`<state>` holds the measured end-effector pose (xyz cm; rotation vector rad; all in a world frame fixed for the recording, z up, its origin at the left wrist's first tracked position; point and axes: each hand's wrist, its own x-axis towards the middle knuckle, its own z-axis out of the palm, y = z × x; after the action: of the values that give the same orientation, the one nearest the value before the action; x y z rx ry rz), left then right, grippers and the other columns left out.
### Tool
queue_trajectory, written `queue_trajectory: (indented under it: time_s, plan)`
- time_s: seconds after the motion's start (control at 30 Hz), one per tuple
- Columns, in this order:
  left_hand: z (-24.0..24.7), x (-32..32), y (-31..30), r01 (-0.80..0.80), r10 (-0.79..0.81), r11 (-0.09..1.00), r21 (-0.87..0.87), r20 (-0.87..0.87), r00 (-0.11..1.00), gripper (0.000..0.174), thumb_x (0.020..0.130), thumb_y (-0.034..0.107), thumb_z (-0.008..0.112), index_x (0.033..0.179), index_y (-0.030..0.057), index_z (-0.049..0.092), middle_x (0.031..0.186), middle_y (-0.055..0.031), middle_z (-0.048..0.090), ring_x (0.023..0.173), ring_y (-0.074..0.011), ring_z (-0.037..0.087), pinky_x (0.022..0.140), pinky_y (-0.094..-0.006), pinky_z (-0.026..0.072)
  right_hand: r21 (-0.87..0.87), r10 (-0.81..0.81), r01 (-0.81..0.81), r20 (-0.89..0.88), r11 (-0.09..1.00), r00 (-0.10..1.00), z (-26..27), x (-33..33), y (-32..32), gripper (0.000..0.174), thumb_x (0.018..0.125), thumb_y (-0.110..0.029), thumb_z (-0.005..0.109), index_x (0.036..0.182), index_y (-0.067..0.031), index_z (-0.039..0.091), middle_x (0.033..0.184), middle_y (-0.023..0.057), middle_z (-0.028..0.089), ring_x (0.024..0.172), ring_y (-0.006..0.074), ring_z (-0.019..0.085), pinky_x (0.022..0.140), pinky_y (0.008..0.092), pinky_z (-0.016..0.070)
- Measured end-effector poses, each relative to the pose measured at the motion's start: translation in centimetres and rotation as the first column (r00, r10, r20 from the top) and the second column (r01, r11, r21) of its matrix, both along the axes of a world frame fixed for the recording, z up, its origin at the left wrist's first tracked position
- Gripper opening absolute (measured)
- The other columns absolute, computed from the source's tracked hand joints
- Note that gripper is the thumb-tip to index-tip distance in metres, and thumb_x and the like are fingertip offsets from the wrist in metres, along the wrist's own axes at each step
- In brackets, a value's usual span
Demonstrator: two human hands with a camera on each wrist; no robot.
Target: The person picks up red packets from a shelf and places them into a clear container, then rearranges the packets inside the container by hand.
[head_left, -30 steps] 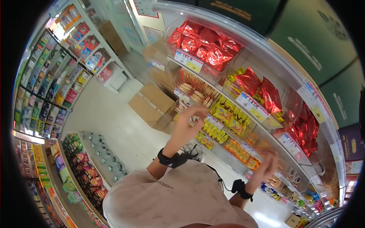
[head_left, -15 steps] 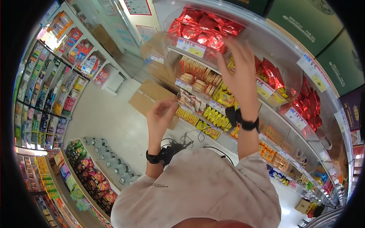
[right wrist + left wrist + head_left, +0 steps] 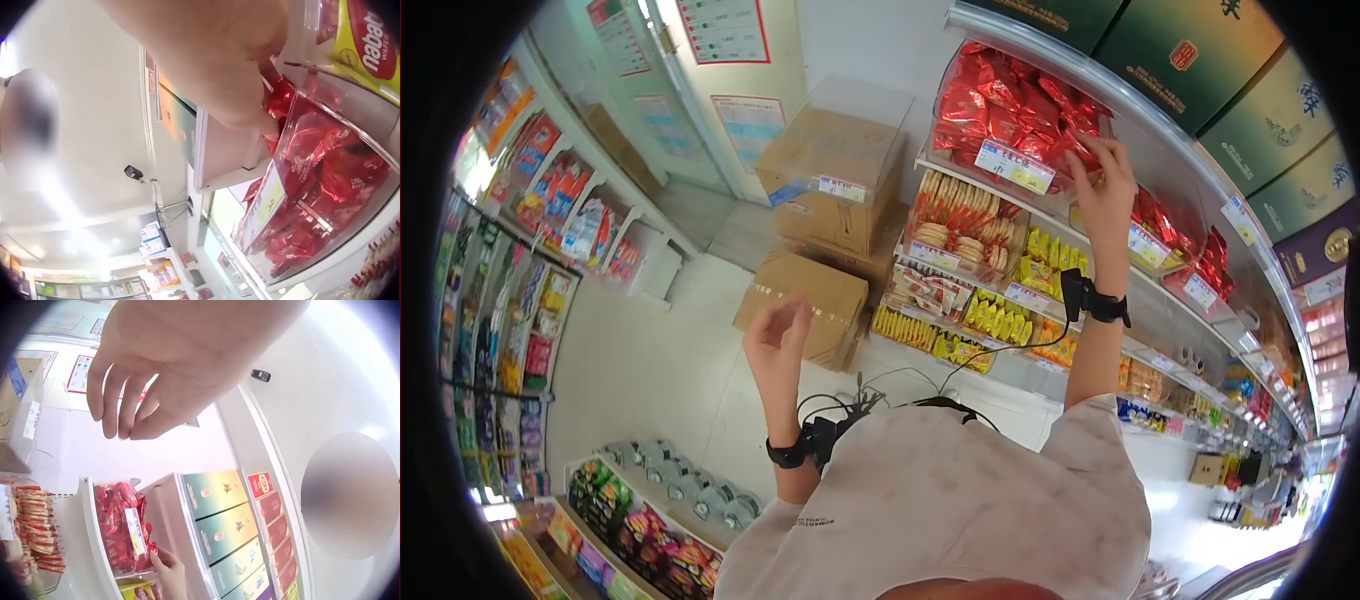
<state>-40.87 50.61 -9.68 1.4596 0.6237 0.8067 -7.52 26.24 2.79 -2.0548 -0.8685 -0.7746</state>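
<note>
2 hands in view, both bare, each w/ 1 black wrist strap. The right hand is up at the upper right of the head view, arm stretched nearly straight overhead, palm toward the shelf, fingers spread and bent over the right end of 1 clear bin. The bin is heaped w/ red foil packets, too many to count, and carries 1 white-and-yellow price tag on its front. In the right wrist view the fingertips curl down over the bin's rim and touch 1 red packet at the top of the heap; the thumb is hidden, so whether the hand has actually closed on it, can't tell. The left hand sits lower, center-left of the frame, forearm upright, elbow bent, well apart from the shelves. Its fingers hang loosely curled w/ the thumb near the tips, and it holds nothing, as the left wrist view shows plainly. Behind it, approx. center of the frame, are 3 cardboard boxes: 2 stacked by the wall, 1 on the floor below them. Above the bin, along the top right edge, at least 3 green boxes stand in a row. Under the bin, 3 more shelf rows hold biscuit and yellow snack packs.
</note>
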Motion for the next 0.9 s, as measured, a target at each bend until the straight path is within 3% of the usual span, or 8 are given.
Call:
queue_trajectory:
  time_s: [0.17,0.3,0.37,0.5,0.6,0.67,0.83,0.9]
  plan:
    - [0.2,0.4,3.6,0.248,-0.25,0.968,0.039,0.063,0.966,0.032,0.091,0.004,0.071,0.122,-0.0028,0.064,0.11,-0.0081,0.07,0.103,-0.0144,0.065,0.092,-0.0295,0.0504,0.109,0.047,-0.065,0.164,0.992,0.985,0.5,-7.3,2.9,0.031,0.086,-0.008,0.077,0.115,-0.0054,0.07,0.111,0.0091,0.063,0.093,0.0202,0.064,0.081,0.0318,0.0522]
    - [3.1,3.2,3.0,0.538,-0.481,0.84,-0.076,0.355,0.802,0.049,0.092,0.008,0.071,0.137,-0.002,0.054,0.119,-0.0095,0.066,0.112,-0.0157,0.061,0.097,-0.0305,0.0487,0.274,0.509,-0.431,-0.394,0.86,0.765,-2.3,-16.0,9.2,0.043,0.083,-0.005,0.079,0.123,-0.0047,0.064,0.112,0.006,0.065,0.098,0.0166,0.065,0.085,0.0316,0.0539]
    - [2.1,3.8,4.0,0.65,-0.595,0.75,-0.124,0.303,0.744,0.052,0.094,0.01,0.068,0.141,-0.0022,0.049,0.124,-0.0122,0.065,0.112,-0.0181,0.063,0.097,-0.0324,0.0498,0.295,0.575,-0.503,-0.549,0.812,0.606,-3.8,-18.1,11.6,0.039,0.084,-0.005,0.078,0.12,-0.0036,0.064,0.109,0.0075,0.065,0.098,0.0181,0.066,0.085,0.0324,0.0541]
    - [0.3,4.4,6.2,0.719,-0.737,0.662,-0.211,-0.007,0.676,0.051,0.1,0.01,0.06,0.146,-0.0025,0.043,0.137,-0.0191,0.057,0.113,-0.0254,0.066,0.098,-0.0378,0.0529,0.198,0.549,-0.55,-0.583,0.811,0.599,-5.6,-18.0,14.7,0.034,0.085,-0.007,0.078,0.118,-0.0036,0.066,0.111,0.0094,0.069,0.1,0.0204,0.068,0.086,0.0312,0.0542]
    - [1.3,6.0,7.0,0.717,-0.666,0.63,-0.296,0.267,0.696,0.047,0.102,0.01,0.057,0.146,-0.0022,0.042,0.139,-0.0211,0.055,0.111,-0.0306,0.068,0.095,-0.0406,0.0556,0.112,0.47,-0.465,-0.379,0.878,0.797,-4.4,-13.7,14.1,0.027,0.089,-0.011,0.074,0.115,-0.0042,0.068,0.114,0.0102,0.07,0.1,0.0234,0.068,0.087,0.0344,0.0525]
    - [2.0,7.5,7.4,0.643,-0.527,0.705,-0.298,0.386,0.757,0.05,0.102,0.009,0.055,0.148,-0.0006,0.039,0.138,-0.0224,0.055,0.118,-0.0363,0.063,0.101,-0.0431,0.0522,0.145,0.167,-0.138,-0.206,0.98,0.964,-3.1,-10.5,13.6,0.022,0.09,-0.007,0.07,0.111,-0.0025,0.067,0.104,0.0119,0.069,0.09,0.0228,0.068,0.08,0.034,0.0521]
    - [1.8,9.9,10.6,0.483,-0.339,0.799,-0.358,0.394,0.854,0.054,0.101,0.008,0.055,0.151,0.0002,0.034,0.141,-0.0253,0.052,0.123,-0.0397,0.059,0.107,-0.0454,0.0472,0.036,-0.178,0.176,0.091,0.984,0.98,-2.8,-2.0,12.5,0.022,0.09,-0.016,0.072,0.108,-0.0032,0.07,0.099,0.0123,0.071,0.092,0.0292,0.066,0.084,0.0383,0.0501]
    - [1.7,10.7,11.2,0.419,-0.279,0.822,-0.386,0.369,0.887,0.053,0.103,0.013,0.054,0.15,-0.0013,0.036,0.14,-0.0251,0.053,0.123,-0.0398,0.059,0.107,-0.0448,0.0469,0.051,-0.153,0.154,-0.013,0.987,0.988,-2.5,-1.2,12.7,0.024,0.089,-0.017,0.073,0.108,-0.0033,0.071,0.096,0.012,0.07,0.092,0.0289,0.065,0.084,0.0395,0.0493]
